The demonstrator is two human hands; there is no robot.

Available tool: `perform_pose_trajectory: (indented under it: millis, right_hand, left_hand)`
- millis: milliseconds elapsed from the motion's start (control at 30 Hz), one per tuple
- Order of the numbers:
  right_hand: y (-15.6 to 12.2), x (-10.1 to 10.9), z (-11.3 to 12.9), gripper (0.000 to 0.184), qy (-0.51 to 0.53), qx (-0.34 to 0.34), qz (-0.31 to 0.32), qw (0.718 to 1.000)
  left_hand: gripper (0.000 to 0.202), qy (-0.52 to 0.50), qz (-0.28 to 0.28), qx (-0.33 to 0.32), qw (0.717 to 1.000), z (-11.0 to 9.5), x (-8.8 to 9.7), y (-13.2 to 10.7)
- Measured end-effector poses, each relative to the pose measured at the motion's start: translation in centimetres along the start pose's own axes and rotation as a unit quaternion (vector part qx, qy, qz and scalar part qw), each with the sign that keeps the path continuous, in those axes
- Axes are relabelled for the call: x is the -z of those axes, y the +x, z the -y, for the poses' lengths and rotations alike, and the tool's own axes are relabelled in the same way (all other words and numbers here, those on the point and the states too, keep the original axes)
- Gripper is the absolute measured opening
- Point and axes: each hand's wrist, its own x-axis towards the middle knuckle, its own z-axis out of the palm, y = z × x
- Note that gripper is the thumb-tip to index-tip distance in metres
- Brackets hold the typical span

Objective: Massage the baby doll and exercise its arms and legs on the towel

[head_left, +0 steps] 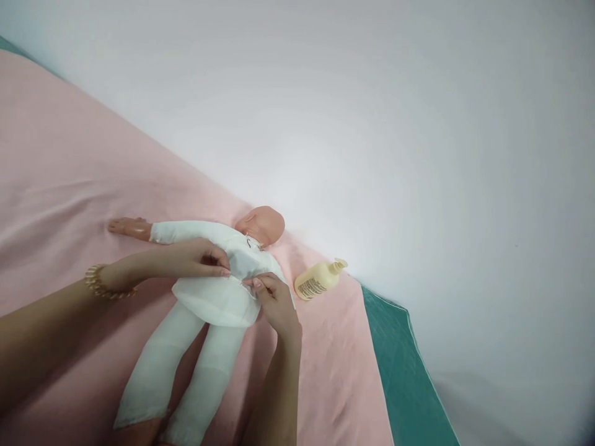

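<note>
A baby doll lies on its back, its head at the far end and its face turned aside. White sleeves and white leggings cover its limbs, and a puffy white garment wraps its hips. My left hand pinches the garment's upper edge at the doll's waist. From the other side, my right hand has thumb and fingers closed on the same edge, near the doll's side. Whether that garment is a diaper or part of the clothing I cannot tell.
A pale yellow pump bottle stands beside the doll on the right. Pink cloth lies under everything, with a green surface showing past its right edge. A white wall rises behind. A beaded bracelet circles my left wrist.
</note>
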Motion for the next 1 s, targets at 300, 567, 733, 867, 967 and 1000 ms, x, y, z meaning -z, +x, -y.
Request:
perform_pose_trajectory:
  millis: [300,567,733,867,967,1000]
  right_hand:
    - [0.5,-1.4,-0.2,0.029,-0.032,-0.006,-0.008,0.999]
    - [1.4,-2.2,-0.5,0.033,-0.022,0.091,-0.183,0.979]
    - [2.2,-3.7,-1.2,0.031,-0.032,0.097,-0.179,0.978]
    - [2.6,-4.1,-1.5,0.027,-0.039,0.078,-0.162,0.983]
    - [2.6,-3.9,-1.5,0.025,-0.045,0.067,-0.149,0.986]
    - [2.6,-3.9,-1.5,0.024,-0.048,0.065,-0.146,0.986]
  left_hand:
    - [0.040,0.035,0.007,0.019,0.999,0.5,-0.4,0.4]
    - [0.038,0.002,-0.186,0.023,0.982,0.7,-1.1,1.1]
    - [0.036,0.070,-0.201,-0.075,0.974,1.5,-2.4,1.6]
    - [0.039,0.102,-0.177,-0.075,0.976,2.0,-3.2,2.0]
    - [0.043,0.098,-0.169,-0.057,0.979,2.3,-3.3,2.3]
    - [0.044,0.098,-0.164,-0.054,0.980,2.3,-3.3,2.4]
